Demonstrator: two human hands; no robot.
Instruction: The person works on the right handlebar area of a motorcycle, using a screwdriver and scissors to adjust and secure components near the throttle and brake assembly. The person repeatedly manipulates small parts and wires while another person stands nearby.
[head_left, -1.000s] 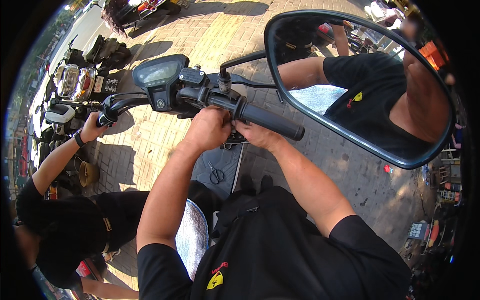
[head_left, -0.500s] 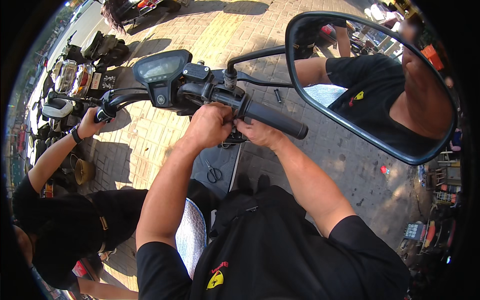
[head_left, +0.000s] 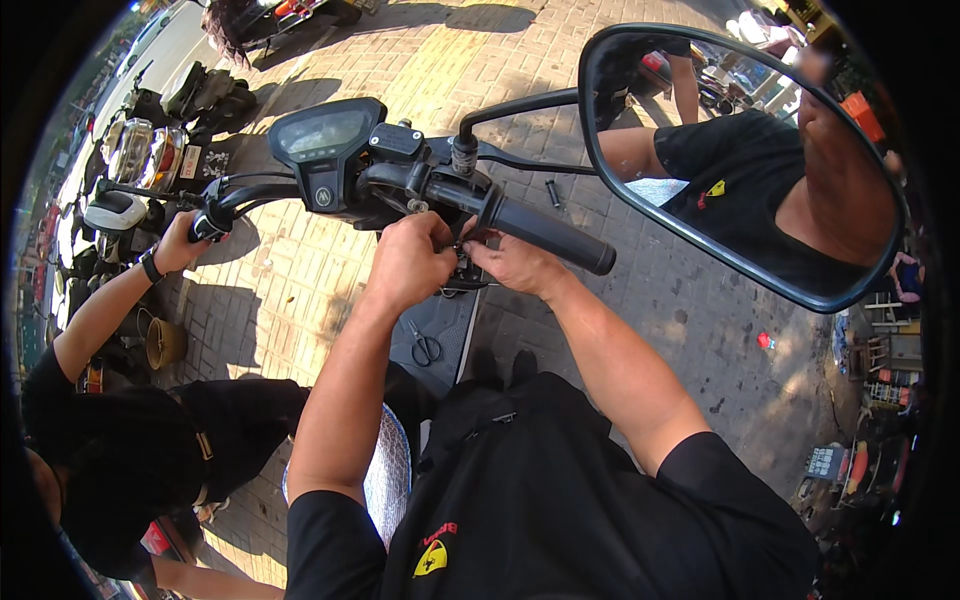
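Note:
Just below the scooter's right handlebar grip (head_left: 555,236), both of my hands work close together. My left hand (head_left: 411,260) is closed, its thumb and fingers bent around a small dark part beneath the handlebar clamp. Facing it, my right hand (head_left: 514,264) pinches with thumb and forefinger at the same spot. What the fingertips hold is too small and partly hidden to name. Above them are the black brake fluid reservoir (head_left: 397,141) and the dashboard display (head_left: 327,140). Black-handled scissors (head_left: 425,344) lie on the grey footboard (head_left: 451,322) below my hands.
A large mirror (head_left: 745,165) juts out at the upper right on its black stem. Another person's hand (head_left: 180,243) grips the left handlebar end. A dark bolt-like piece (head_left: 554,193) lies on the paving. Parked scooters (head_left: 135,155) line the left side; a silvery seat cover (head_left: 390,475) is beside me.
My left hand has shifted slightly down and left, away from the grip. My right hand has barely moved. The mirror has turned a little; the other person still holds the left handlebar.

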